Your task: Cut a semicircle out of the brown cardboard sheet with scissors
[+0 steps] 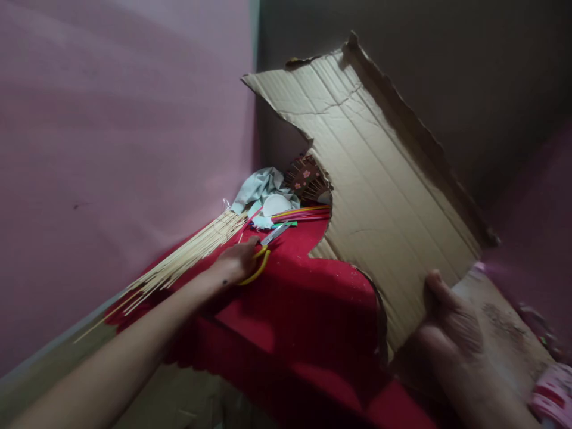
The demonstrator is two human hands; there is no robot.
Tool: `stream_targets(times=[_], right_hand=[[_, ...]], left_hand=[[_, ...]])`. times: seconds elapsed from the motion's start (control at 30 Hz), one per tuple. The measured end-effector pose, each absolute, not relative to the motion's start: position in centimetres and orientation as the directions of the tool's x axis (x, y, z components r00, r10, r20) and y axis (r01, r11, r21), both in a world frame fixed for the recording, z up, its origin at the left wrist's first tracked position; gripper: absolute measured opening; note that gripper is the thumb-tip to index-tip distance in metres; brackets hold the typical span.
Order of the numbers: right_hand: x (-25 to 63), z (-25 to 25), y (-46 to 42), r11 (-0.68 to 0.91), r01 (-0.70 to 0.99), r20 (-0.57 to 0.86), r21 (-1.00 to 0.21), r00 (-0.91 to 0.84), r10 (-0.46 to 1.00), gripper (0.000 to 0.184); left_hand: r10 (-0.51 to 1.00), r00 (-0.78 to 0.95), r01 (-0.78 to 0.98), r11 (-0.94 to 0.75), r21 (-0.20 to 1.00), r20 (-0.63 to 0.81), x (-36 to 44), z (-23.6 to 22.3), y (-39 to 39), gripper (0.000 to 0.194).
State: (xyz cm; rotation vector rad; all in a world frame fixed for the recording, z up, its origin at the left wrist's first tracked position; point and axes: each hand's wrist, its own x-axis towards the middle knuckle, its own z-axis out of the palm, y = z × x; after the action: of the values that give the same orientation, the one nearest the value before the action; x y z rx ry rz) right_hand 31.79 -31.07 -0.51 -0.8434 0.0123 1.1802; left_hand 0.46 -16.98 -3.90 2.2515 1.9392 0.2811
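My right hand [453,328] grips the lower corner of a large piece of cardboard [379,179], thumb on its near face. The cardboard is tilted up off the red cloth [286,322], and its left edge is cut in wavy curves. Over the cloth, my left hand [239,259] is closed around the yellow handles of a pair of scissors [274,234], whose blades point away from me. Most of the left fingers are hidden behind the hand. Left of this hand lies a bundle of thin wooden sticks [192,256].
Behind the scissors are a crumpled pale cloth [259,187], a white round piece [276,205], pink and yellow strips [308,213] and a brown fan-like thing with flowers [306,176]. A pink wall [125,131] borders the left. A pink object [554,393] sits at the lower right.
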Motion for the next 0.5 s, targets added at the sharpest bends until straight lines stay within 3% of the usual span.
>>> stream_targets(times=[0.1,0.2,0.43,0.5], right_hand=[[32.2,-1.3,-31.1,0.179,-0.769,-0.294,-0.614,0.433,0.852,0.009],[32.5,-1.8,-31.2,0.115,-0.796,-0.297,-0.594,0.351,0.888,0.015],[33.2,-2.5,-30.9,0.151,-0.764,-0.339,-0.627,0.442,0.830,0.017],[32.7,-2.1,-30.9,0.197,-0.750,-0.223,-0.631,0.419,0.880,0.016]], left_hand=[[0.996,0.087,0.985,-0.089,0.147,0.021,-0.5,-3.7,-16.2,0.048],[0.996,0.059,0.993,-0.065,0.095,0.063,-1.7,-3.4,-15.5,0.047],[0.968,0.148,0.981,-0.170,0.098,0.204,-1.7,-2.2,-13.6,0.051],[0.962,0.136,0.977,-0.170,0.127,0.238,-1.6,-1.8,-13.5,0.049]])
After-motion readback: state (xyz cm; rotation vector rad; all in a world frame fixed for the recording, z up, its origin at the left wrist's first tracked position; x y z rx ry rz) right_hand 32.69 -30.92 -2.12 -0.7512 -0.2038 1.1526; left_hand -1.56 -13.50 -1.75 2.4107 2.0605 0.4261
